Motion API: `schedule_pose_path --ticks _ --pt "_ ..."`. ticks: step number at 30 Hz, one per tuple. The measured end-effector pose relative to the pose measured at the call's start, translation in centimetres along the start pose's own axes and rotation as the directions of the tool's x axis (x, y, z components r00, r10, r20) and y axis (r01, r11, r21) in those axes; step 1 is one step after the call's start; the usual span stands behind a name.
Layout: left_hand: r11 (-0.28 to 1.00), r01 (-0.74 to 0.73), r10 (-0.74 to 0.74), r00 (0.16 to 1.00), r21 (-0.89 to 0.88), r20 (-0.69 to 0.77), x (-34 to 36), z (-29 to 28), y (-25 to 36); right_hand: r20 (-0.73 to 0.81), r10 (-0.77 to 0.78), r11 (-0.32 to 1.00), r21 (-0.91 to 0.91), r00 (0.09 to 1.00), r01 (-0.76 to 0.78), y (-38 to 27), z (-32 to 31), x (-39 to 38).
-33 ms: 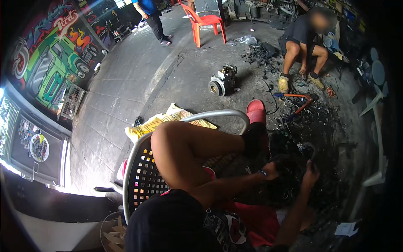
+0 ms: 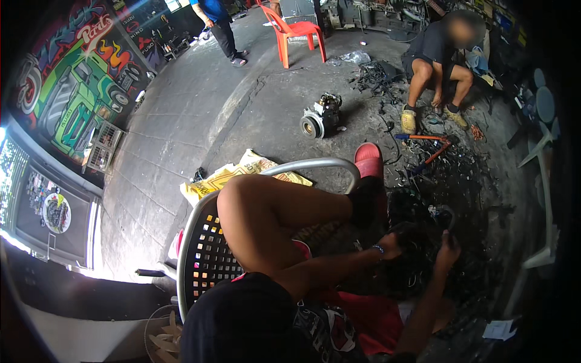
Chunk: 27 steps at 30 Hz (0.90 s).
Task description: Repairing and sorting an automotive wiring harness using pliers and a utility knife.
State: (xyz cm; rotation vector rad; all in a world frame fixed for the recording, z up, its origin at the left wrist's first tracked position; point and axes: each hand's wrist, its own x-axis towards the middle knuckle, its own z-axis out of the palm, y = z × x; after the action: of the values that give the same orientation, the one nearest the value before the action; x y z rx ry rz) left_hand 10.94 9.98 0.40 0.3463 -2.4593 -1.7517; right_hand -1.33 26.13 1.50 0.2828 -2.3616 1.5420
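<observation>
My left hand (image 2: 390, 245), wearing a beaded bracelet, is closed at the near edge of a dark tangle of wires (image 2: 411, 272); what it grips is too dark to make out. My right hand (image 2: 448, 253) is closed a little to its right, on something dark that I cannot make out. A small pale curved piece (image 2: 442, 213) shows just above the right hand. Cut black scraps lie on the floor around both hands. My bent leg rests over a black perforated chair (image 2: 203, 254) with a metal tube frame, my foot in a pink slipper (image 2: 368, 162).
A seated co-worker (image 2: 433, 66) bends over scraps, near orange-handled long cutters (image 2: 426, 158). A metal engine part (image 2: 319, 118), a yellow sack (image 2: 212, 181) and a red plastic chair (image 2: 296, 33) are ahead. Another person (image 2: 221, 33) stands behind. A painted wall (image 2: 78, 91) runs along the left.
</observation>
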Motion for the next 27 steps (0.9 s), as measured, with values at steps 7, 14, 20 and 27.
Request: schedule_pose_path --ticks 7,14,20,27 --pt "0.996 0.084 -0.085 0.993 0.018 0.083 0.4 -0.1 0.0 0.119 0.118 0.989 -0.100 0.986 -0.106 -3.0 -0.7 -0.2" --pt "0.991 -0.125 0.127 0.991 0.040 -0.050 0.2 -0.1 0.1 0.057 0.079 0.997 0.021 0.995 -0.080 -3.0 -0.4 -0.3" --pt "0.999 -0.016 0.019 0.993 -0.029 0.116 0.2 -0.4 0.8 0.056 0.062 0.996 -0.073 0.997 -0.058 -2.6 -0.7 -0.3" --pt "0.989 0.141 -0.148 0.972 0.053 0.180 -0.1 -1.4 2.5 0.088 0.116 0.993 -0.049 0.989 -0.112 -2.3 -1.0 -0.3"
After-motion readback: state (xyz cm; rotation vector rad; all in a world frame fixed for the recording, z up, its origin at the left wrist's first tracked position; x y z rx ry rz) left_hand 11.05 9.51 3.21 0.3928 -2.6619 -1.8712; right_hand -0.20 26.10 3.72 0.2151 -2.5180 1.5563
